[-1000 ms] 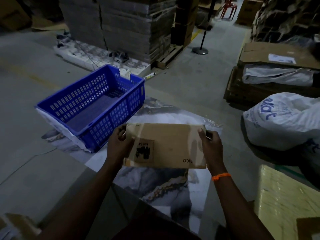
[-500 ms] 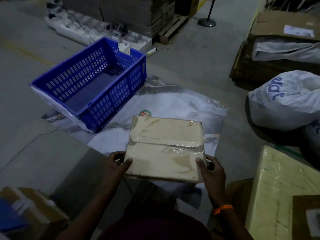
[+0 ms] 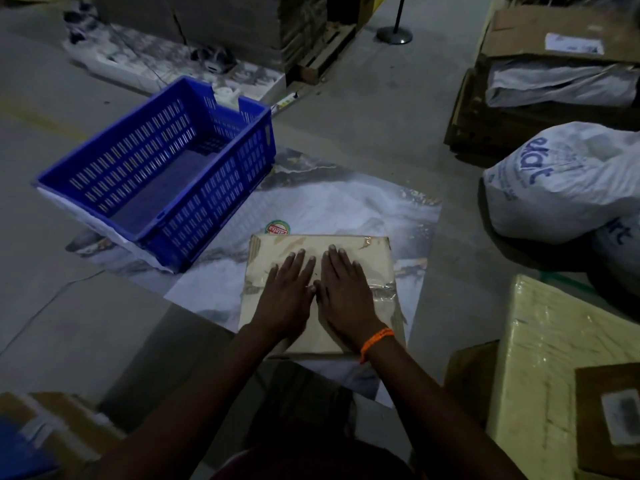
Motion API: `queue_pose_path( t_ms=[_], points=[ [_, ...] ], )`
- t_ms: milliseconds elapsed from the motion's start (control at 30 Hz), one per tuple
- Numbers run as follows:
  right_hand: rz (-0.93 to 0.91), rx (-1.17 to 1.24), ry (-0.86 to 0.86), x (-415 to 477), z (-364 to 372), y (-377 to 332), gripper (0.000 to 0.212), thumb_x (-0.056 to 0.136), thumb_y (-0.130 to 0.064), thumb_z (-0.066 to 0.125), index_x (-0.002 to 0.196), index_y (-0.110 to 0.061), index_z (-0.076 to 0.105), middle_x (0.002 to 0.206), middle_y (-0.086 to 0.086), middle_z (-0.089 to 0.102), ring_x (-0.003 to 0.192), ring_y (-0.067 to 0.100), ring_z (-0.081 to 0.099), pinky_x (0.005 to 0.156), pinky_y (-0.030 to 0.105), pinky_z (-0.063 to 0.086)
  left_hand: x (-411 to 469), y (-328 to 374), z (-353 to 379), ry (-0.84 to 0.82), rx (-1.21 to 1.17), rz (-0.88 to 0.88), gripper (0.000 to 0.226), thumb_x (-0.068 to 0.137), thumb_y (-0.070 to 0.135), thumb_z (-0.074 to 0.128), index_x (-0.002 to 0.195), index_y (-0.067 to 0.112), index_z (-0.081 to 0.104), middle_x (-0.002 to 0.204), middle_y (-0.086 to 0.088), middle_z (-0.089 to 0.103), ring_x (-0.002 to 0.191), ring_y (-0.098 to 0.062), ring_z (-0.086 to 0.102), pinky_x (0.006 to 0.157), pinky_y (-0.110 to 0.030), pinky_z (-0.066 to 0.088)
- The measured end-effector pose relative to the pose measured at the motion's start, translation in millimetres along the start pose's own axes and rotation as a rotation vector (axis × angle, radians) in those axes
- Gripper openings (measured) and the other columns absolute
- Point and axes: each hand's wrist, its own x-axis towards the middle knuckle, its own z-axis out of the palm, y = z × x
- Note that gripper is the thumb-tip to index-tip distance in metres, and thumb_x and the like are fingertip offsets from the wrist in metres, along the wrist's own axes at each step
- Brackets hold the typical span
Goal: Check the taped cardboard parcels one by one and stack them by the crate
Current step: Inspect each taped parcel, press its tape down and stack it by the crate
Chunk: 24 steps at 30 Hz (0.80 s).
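Note:
A flat taped cardboard parcel lies on a marbled grey-white sheet on the floor, just right of a blue slotted plastic crate. My left hand and my right hand lie flat side by side on the parcel's top, fingers straight, pressing across a band of clear tape. An orange band circles my right wrist. The crate's inside looks bare.
White printed sacks lie at the right. A plastic-wrapped yellowish package sits at the lower right, more cardboard boxes at the lower left. Flattened cartons, a pallet and a stanchion base stand further back.
The parcel went from held upright in front of me to lying flat on the sheet. Both hands left its side edges and now press on its top.

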Motion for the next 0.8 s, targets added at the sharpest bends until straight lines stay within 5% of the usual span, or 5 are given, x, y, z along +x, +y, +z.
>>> queue_pose_path(
  t_ms=[233, 533, 800],
  points=[
    [-0.012, -0.041, -0.011, 0.2, 2.4, 7.3, 0.065, 0.103, -0.038, 0.028, 0.159, -0.006, 0.034, 0.168, 0.013, 0.027, 0.157, 0.026, 0.023, 0.126, 0.046, 0.017, -1.0, -6.4, 10.3, 0.012, 0.089, 0.033, 0.060, 0.106, 0.042, 0.024, 0.158, 0.014, 0.031, 0.167, -0.011, 0.021, 0.154, -0.030, 0.019, 0.121, -0.052, 0.019],
    [0.087, 0.074, -0.015, -15.4, -8.0, 19.4, 0.074, 0.103, -0.052, 0.023, 0.161, -0.005, 0.029, 0.170, 0.012, 0.021, 0.158, 0.025, 0.019, 0.127, 0.045, 0.014, -15.8, -18.6, -1.8, -0.001, 0.059, -0.015, 0.073, 0.101, 0.057, 0.013, 0.161, 0.018, 0.017, 0.168, -0.006, 0.004, 0.156, -0.023, 0.005, 0.126, -0.049, 0.008],
    [0.071, -0.048, -0.028, -105.1, -18.2, 43.6, 0.075, 0.107, -0.055, 0.017, 0.155, -0.002, 0.040, 0.165, 0.016, 0.033, 0.152, 0.030, 0.033, 0.121, 0.049, 0.032, -102.9, -39.2, 3.2, -0.039, 0.095, 0.079, 0.070, 0.105, 0.061, 0.013, 0.162, 0.021, 0.018, 0.170, -0.004, 0.004, 0.157, -0.019, 0.002, 0.126, -0.045, 0.009]
  ],
)
